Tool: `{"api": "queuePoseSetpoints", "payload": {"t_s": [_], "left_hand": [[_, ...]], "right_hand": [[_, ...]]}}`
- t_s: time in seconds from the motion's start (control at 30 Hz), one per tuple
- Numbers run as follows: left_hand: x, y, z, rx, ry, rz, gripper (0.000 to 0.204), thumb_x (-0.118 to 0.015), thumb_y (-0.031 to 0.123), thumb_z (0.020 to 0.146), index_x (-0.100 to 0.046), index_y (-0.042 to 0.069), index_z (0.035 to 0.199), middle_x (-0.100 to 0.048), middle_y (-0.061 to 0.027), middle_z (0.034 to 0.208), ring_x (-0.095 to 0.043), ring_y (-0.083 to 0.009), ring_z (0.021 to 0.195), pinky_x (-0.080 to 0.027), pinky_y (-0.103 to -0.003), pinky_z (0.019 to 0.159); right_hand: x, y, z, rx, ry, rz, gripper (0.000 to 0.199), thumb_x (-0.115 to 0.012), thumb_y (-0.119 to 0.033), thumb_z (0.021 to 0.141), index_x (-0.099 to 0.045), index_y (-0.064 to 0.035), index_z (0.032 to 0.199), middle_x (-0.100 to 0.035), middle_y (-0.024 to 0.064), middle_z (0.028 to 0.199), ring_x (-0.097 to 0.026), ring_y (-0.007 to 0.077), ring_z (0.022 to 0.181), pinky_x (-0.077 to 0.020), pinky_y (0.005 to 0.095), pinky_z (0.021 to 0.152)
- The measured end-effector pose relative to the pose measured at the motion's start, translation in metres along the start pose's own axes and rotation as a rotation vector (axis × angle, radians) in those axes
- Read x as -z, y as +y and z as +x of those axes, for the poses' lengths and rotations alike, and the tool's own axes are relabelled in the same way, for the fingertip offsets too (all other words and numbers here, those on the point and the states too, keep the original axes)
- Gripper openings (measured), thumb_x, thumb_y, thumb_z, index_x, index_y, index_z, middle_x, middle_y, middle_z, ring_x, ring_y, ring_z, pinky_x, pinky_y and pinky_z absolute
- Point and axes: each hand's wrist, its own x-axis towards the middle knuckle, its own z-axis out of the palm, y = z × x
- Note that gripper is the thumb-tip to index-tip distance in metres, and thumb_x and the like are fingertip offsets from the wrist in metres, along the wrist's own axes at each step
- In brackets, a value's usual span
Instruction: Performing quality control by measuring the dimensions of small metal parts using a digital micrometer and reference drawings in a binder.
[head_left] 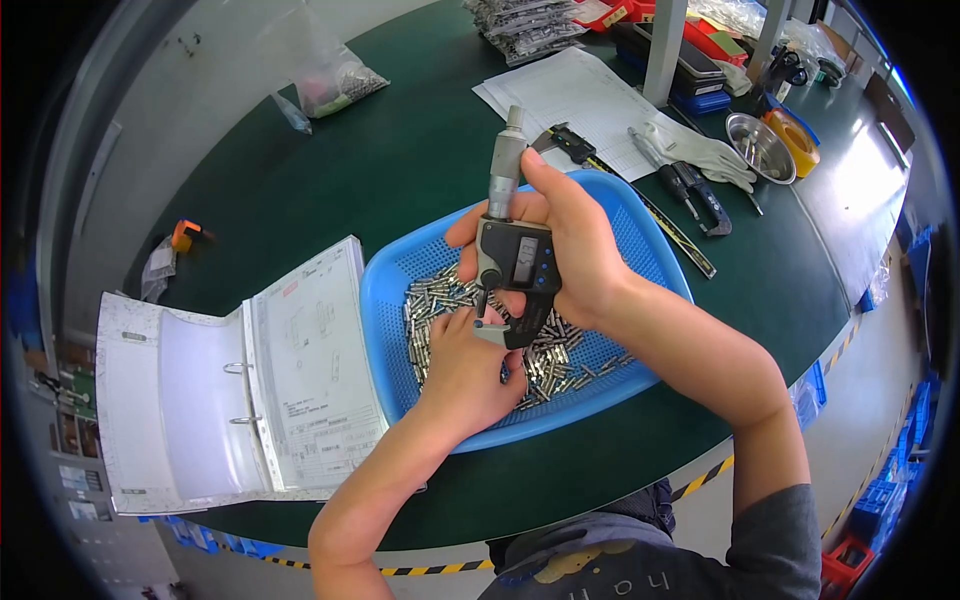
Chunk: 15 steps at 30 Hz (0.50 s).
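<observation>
Blue tray: I see a shallow blue perforated plastic tray (640,235) on the dark green counter (330,190), directly in front of me, half filled with small silver metal pins (440,300).
Right hand: my right hand (575,245) holds a black and grey digital micrometer (515,255) upright over the tray; the grip is clamped around its frame, thumb up by the silver thimble.
Left hand: my left hand (462,372) sits low over the pins, fingertips up at the micrometer's lower jaw; the grip is pinched together there, though I cannot tell whether a pin is between the fingers.
Micrometer position: above the middle of the tray, between both hands, display facing me.
Binder: an open white ring binder with a printed drawing sheet (300,370) lies just left of the tray, touching its rim.
Behind the tray: a long steel caliper (640,195) lies along the tray's far edge, on white paper sheets (575,95); a white work glove (705,150) and a small round steel bowl (760,145) lie further right.
Far left: a clear plastic bag of small metal parts (335,80) sits well apart from the tray.
</observation>
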Motion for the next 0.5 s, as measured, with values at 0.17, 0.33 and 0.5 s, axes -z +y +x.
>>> {"api": "queuePoseSetpoints", "payload": {"t_s": [0.17, 0.33, 0.5], "left_hand": [[0.008, -0.009, -0.003, 0.322, 0.097, -0.316, 0.013, -0.063, 0.008, 0.059, -0.052, 0.002, 0.064, -0.051, -0.0111, 0.067, -0.051, -0.0298, 0.071, -0.038, -0.039, 0.064], [0.007, -0.003, -0.001, 0.089, -0.028, -0.189, 0.013, -0.064, 0.007, 0.059, -0.055, 0.003, 0.067, -0.054, -0.0104, 0.071, -0.051, -0.0288, 0.073, -0.04, -0.039, 0.064], [0.005, 0.002, 0.006, -0.057, -0.159, -0.041, 0.01, -0.062, 0.008, 0.061, -0.056, 0.006, 0.069, -0.055, -0.0108, 0.074, -0.052, -0.0278, 0.078, -0.04, -0.038, 0.068]], "right_hand": [[0.0, 0.0, 0.002, 0.028, 0.039, -0.052, 0.072, -0.018, -0.057, 0.083, -0.056, 0.0038, 0.089, -0.059, 0.0131, 0.069, -0.047, 0.0143, 0.041, -0.04, 0.0229, 0.043], [0.001, -0.001, 0.003, 0.032, 0.057, -0.05, 0.071, -0.018, -0.056, 0.083, -0.057, 0.0035, 0.088, -0.059, 0.0128, 0.069, -0.047, 0.0142, 0.042, -0.0396, 0.023, 0.043], [0.003, -0.002, 0.001, 0.018, 0.041, -0.021, 0.07, -0.02, -0.056, 0.082, -0.057, 0.0038, 0.088, -0.058, 0.0132, 0.069, -0.047, 0.0152, 0.043, -0.04, 0.024, 0.044]]}}
